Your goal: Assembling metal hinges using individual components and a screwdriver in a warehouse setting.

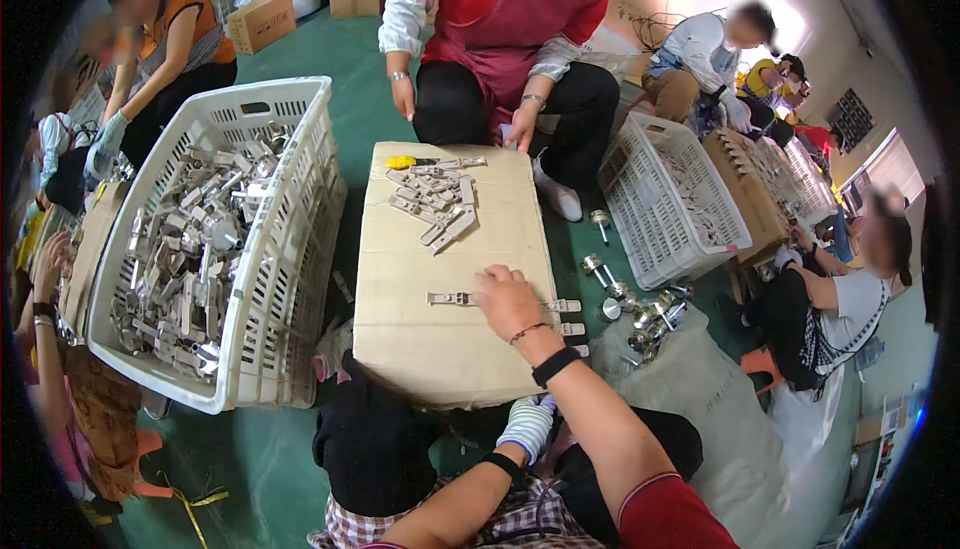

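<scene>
A beige cardboard sheet (400, 269) makes a flat work surface in front of me. My right hand (508, 302), bare, lies over its near right part with bent fingers around a slim, silver, hinge-like metal piece (453, 299), whose left end sticks out. Just right of that hand, several similar metal pieces (572, 330) line the board's right edge. My left hand (528, 427), in a striped white glove, is low at the board's near edge; its fingers are mostly hidden. Farther up the board lies a loose heap of metal pieces (435, 204), with a yellow-and-black tool (401, 163) beside it.
A large white crate (243, 309) of metal parts stands left; another crate (672, 219) stands right. Round-ended metal parts (650, 321) lie by a plastic sheet (705, 409) on the right. A person in a red shirt and apron (490, 29) sits opposite. Other people work at both sides.
</scene>
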### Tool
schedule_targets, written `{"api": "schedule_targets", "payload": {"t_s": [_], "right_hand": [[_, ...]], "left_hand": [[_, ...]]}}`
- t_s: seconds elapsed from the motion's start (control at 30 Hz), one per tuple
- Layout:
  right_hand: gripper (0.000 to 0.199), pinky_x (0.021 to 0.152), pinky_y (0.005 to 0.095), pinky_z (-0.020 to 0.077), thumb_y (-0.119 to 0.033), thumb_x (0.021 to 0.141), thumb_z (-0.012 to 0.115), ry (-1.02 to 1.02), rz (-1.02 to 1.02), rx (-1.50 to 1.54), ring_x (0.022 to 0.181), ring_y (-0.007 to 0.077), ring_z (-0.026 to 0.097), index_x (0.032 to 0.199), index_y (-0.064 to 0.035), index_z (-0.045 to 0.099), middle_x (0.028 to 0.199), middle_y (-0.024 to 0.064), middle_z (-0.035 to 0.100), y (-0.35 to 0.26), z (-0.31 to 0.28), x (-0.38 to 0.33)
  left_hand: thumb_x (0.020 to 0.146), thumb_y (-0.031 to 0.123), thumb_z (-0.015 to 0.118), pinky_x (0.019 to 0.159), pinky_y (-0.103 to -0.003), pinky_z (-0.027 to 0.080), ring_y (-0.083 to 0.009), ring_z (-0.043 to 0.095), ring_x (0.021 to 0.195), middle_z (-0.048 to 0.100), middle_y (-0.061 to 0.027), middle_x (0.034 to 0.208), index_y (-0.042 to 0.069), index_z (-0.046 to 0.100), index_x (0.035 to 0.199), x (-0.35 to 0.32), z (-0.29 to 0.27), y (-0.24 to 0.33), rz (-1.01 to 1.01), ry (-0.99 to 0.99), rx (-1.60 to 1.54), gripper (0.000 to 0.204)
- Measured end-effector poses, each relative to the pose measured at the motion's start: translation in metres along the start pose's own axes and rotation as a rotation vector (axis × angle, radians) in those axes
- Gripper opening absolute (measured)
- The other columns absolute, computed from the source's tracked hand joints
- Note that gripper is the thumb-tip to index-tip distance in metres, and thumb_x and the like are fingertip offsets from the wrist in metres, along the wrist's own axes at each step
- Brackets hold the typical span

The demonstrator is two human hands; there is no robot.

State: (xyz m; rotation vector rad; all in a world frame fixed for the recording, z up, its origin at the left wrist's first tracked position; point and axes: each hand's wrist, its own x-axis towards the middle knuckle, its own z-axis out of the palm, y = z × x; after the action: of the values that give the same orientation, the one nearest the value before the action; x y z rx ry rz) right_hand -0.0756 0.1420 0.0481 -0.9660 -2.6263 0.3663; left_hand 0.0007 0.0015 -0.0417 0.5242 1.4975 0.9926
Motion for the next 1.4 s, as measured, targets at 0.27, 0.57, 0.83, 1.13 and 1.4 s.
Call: {"api": "schedule_targets", "payload": {"t_s": [0.27, 0.57, 0.83, 1.13, 1.4], "right_hand": [[0.019, 0.075, 0.0366, 0.0467, -0.011, 0.076, 0.063, -0.013, 0.022, 0.192, 0.085, 0.0246, 0.058, 0.093, -0.0054, 0.063, 0.091, 0.0073, 0.062, 0.002, -0.009, -0.006], [0.019, 0.054, 0.0232, 0.0478, -0.001, 0.083, 0.054, 0.183, 0.537, 1.177, 0.059, 0.0114, 0.058, 0.1, 0.0012, 0.06, 0.079, 0.0066, 0.063, 0.106, -0.072, -0.015], [0.012, 0.051, 0.023, 0.0455, -0.007, 0.085, 0.056, 0.164, 0.663, 0.952, 0.052, 0.0094, 0.055, 0.089, -0.0006, 0.066, 0.073, 0.004, 0.064, 0.154, -0.046, -0.031], [0.013, 0.053, 0.0266, 0.0465, -0.008, 0.084, 0.057, 0.252, 0.567, 0.819, 0.056, 0.0125, 0.06, 0.088, 0.0014, 0.064, 0.072, 0.007, 0.065, 0.157, -0.02, -0.03], [0.014, 0.054, 0.0274, 0.0474, -0.009, 0.084, 0.056, 0.242, 0.567, 0.786, 0.056, 0.0135, 0.061, 0.088, 0.0017, 0.064, 0.075, 0.0079, 0.065, 0.149, -0.025, -0.028]], "left_hand": [[0.089, 0.025, 0.053, 0.08, -0.038, 0.044, -0.0341, 0.058, 0.09, 0.061, -0.0213, 0.106, -0.003, 0.054, 0.113, 0.028, 0.008, -0.035, -0.044, -0.031, -0.028, 0.038], [0.088, 0.019, 0.059, 0.085, -0.03, 0.042, -0.0168, 0.055, 0.093, 0.062, -0.0071, 0.108, 0.001, 0.057, 0.115, 0.0, 0.003, 0.0, 0.117, 0.024, -0.168, 0.033], [0.088, 0.024, 0.058, 0.082, -0.032, 0.042, -0.0215, 0.054, 0.088, 0.063, -0.0119, 0.104, 0.0, 0.056, 0.113, -0.007, 0.002, 0.007, 0.102, 0.023, -0.134, 0.035], [0.088, 0.02, 0.058, 0.084, -0.03, 0.042, -0.0175, 0.055, 0.091, 0.063, -0.0082, 0.106, 0.001, 0.056, 0.115, -0.008, 0.001, 0.01, 0.088, 0.019, -0.144, 0.033], [0.088, 0.018, 0.058, 0.086, -0.03, 0.042, -0.0177, 0.055, 0.095, 0.062, -0.0084, 0.11, 0.0, 0.056, 0.116, -0.01, 0.001, 0.013, 0.081, 0.032, -0.142, 0.033]]}}
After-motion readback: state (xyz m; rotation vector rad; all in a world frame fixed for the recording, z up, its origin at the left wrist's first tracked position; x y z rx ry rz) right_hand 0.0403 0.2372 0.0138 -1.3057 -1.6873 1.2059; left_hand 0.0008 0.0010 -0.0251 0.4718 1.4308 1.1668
